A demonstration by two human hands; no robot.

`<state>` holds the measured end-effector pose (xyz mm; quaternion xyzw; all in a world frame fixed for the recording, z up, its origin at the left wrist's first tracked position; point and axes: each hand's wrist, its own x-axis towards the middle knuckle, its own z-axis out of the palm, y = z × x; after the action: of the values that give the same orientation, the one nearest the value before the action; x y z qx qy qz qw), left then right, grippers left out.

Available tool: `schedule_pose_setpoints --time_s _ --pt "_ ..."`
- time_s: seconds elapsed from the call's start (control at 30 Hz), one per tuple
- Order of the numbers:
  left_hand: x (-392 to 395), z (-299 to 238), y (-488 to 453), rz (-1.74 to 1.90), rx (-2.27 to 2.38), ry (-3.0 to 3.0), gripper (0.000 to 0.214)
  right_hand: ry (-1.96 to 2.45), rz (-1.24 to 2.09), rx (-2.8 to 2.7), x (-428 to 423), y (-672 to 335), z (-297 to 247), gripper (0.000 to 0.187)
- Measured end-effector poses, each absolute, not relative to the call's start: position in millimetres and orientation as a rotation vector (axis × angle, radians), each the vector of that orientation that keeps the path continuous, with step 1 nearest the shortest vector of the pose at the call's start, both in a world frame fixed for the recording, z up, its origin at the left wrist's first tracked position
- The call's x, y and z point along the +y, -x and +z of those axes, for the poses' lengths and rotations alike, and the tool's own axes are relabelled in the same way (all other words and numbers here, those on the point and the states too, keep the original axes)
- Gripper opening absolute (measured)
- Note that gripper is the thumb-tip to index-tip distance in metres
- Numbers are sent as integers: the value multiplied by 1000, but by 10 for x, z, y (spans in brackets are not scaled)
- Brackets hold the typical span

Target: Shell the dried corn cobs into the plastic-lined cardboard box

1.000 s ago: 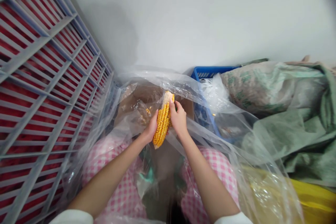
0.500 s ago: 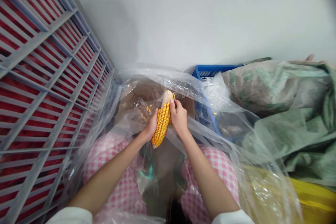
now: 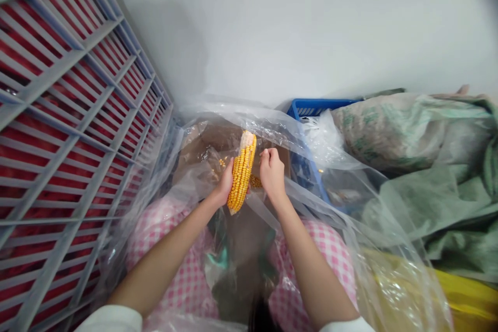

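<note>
A yellow corn cob (image 3: 241, 172) stands nearly upright over a clear plastic bag (image 3: 218, 129) lined into a brown box. My left hand (image 3: 224, 185) grips the cob from the left side. My right hand (image 3: 271, 173) sits just right of the cob, a small gap between them, with fingers curled in a pinch near the cob's upper part. What that pinch holds is too small to see. Loose kernels (image 3: 221, 162) lie inside the bag behind the cob.
A grey slatted crate wall (image 3: 73, 114) with red contents fills the left. A blue plastic basket (image 3: 311, 109) stands at the back right, with green woven sacks (image 3: 420, 135) beside it. A yellow bag (image 3: 467, 295) under clear plastic lies at the lower right. My pink checked lap (image 3: 182, 270) is below.
My right hand has come off the cob and shifted slightly right. The cob is now tilted more upright in my left hand.
</note>
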<state>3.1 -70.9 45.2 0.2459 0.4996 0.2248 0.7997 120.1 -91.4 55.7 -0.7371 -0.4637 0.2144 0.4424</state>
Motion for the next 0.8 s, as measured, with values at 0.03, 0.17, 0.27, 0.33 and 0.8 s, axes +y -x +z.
schedule_pose_setpoints --time_s 0.03,0.17,0.27,0.33,0.8 --pt "-686 452 -24 496 1079 -536 60 1812 510 -1209 -922 -1213 571 36" --pt "-628 471 -6 558 1078 -547 58 1785 476 -1350 -952 -1236 605 33" --pt "-617 487 0 567 1084 -540 57 1807 468 -1309 -959 -1240 615 34" --pt "-610 477 4 566 1087 -554 57 1795 477 -1306 -958 -1247 622 34" --pt "-721 316 16 367 1145 -776 61 1846 548 -1570 -986 -1533 640 27"
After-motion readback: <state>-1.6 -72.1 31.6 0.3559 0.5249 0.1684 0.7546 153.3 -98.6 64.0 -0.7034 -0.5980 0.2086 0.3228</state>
